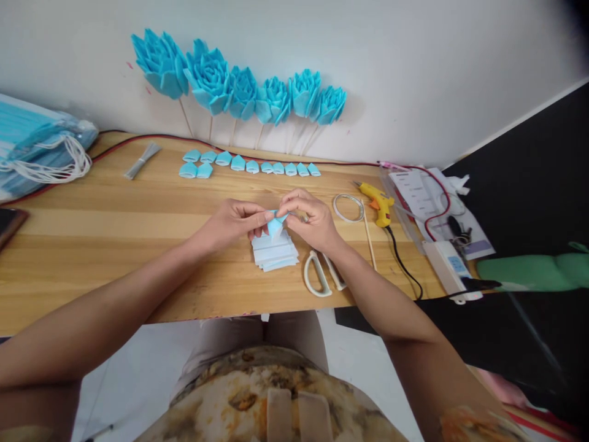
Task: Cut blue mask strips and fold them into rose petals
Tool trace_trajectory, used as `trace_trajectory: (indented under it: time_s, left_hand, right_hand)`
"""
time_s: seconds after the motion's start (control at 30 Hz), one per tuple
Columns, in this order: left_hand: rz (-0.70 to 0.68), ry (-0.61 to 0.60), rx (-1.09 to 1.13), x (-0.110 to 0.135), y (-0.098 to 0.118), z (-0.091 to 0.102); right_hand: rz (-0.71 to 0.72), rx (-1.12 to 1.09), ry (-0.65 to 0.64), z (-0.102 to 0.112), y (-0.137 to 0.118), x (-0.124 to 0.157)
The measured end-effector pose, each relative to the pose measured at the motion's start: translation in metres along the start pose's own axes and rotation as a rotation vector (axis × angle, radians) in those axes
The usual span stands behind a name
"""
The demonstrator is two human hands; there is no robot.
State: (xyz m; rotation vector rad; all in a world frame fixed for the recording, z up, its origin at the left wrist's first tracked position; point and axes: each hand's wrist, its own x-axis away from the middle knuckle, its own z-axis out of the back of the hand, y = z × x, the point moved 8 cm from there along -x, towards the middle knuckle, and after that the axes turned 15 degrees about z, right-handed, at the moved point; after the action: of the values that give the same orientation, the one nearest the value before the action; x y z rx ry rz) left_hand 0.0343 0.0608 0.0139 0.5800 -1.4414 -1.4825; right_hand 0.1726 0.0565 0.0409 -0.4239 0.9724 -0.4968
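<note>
My left hand (pixel 232 222) and my right hand (pixel 309 220) meet over the middle of the wooden table (pixel 115 245). Both pinch one small folded light-blue piece (pixel 275 224), fingers pressed together on it. Right under it lies a small stack of cut blue-and-white squares (pixel 274 252). A row of several finished folded blue petals (pixel 251 165) lies further back on the table. White-handled scissors (pixel 321 275) rest just below my right wrist.
Several blue flowers on sticks (pixel 230 86) lean on the wall. A pile of blue face masks (pixel 37 144) sits at far left, a bundle of wire strips (pixel 142 161) near it. To the right are a wire coil (pixel 348 207), wooden skewer (pixel 369 236), yellow glue gun (pixel 378 202), power strip (pixel 451 264).
</note>
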Motion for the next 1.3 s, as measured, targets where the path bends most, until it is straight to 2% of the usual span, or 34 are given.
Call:
trace_trajectory:
  time_s: [0.17, 0.33, 0.47, 0.6, 0.73, 0.83, 1.03, 1.2, 1.3]
  left_hand:
    - [0.002, 0.043, -0.004, 0.0, -0.003, 0.003]
    - [-0.015, 0.119, -0.023, 0.001, -0.001, 0.008]
    - [-0.075, 0.197, -0.051, 0.006, 0.004, 0.009]
    - [-0.12, 0.261, -0.104, 0.011, 0.01, 0.009]
    - [-0.13, 0.29, -0.122, 0.012, 0.01, 0.009]
    - [-0.125, 0.274, -0.096, 0.01, 0.008, 0.009]
    - [0.001, 0.144, 0.107, 0.001, -0.005, 0.006]
    - [-0.016, 0.119, 0.341, -0.005, -0.014, 0.013]
    - [-0.019, 0.118, 0.34, -0.007, -0.016, 0.014]
  right_hand:
    - [0.002, -0.068, -0.015, 0.0, -0.003, 0.0]
    - [-0.224, -0.302, 0.009, -0.001, 0.011, 0.007]
    - [-0.39, -0.282, -0.037, -0.008, 0.023, 0.014]
    - [-0.479, -0.348, -0.092, -0.019, 0.024, 0.018]
    - [-0.492, -0.302, -0.13, -0.021, 0.023, 0.018]
    - [-0.451, -0.222, -0.112, -0.017, 0.023, 0.016]
    - [-0.4, -0.246, -0.053, -0.013, 0.024, 0.013]
    - [-0.422, -0.26, -0.047, -0.013, 0.027, 0.014]
    - [-0.43, -0.267, -0.053, -0.013, 0.028, 0.014]
